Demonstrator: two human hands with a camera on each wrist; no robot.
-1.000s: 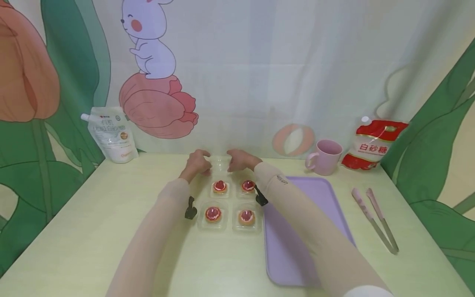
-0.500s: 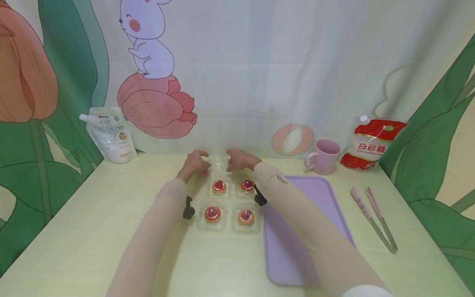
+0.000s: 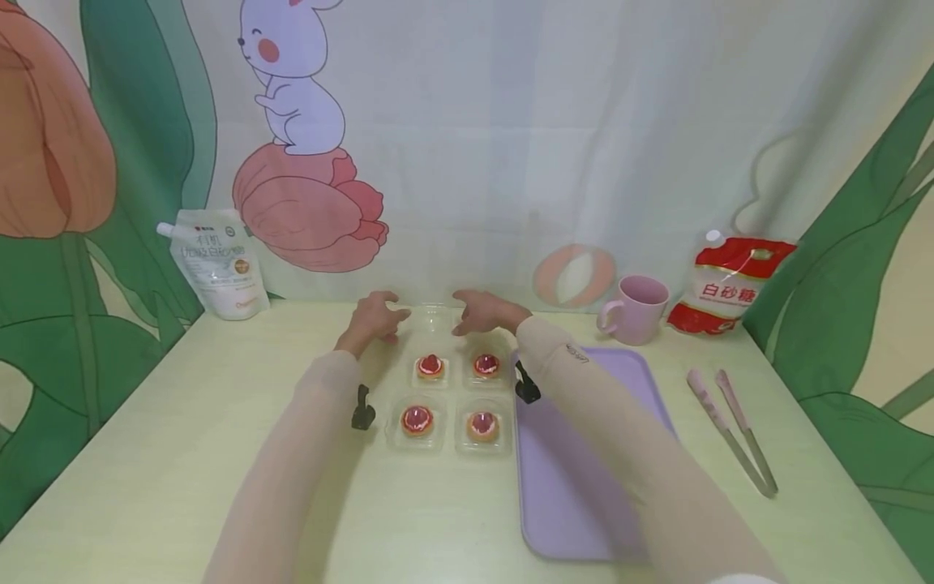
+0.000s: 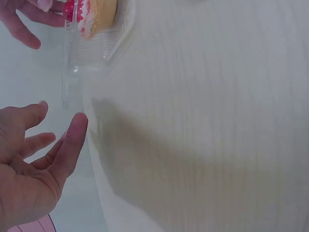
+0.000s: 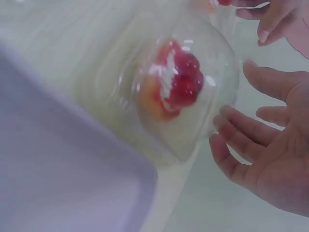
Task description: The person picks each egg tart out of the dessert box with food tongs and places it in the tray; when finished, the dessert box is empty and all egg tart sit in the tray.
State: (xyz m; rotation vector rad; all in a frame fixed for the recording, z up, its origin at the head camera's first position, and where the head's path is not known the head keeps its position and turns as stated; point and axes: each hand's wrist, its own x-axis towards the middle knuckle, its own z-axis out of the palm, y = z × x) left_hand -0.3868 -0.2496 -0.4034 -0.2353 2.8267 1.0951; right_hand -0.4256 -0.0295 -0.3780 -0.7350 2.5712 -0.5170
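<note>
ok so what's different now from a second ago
The left hand has moved left and the right hand right, spreading apart beside the clear lid; both seem to have let go of it. The four tarts, purple tray, mug and tongs stayed put.

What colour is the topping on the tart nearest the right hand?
The topping is red, beside white cream; the right wrist view shows it best.

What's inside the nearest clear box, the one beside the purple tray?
That clear box holds one small tart, red and white on top, tan below. Whatever is directly under the tart is covered, so it can't be seen.
</note>
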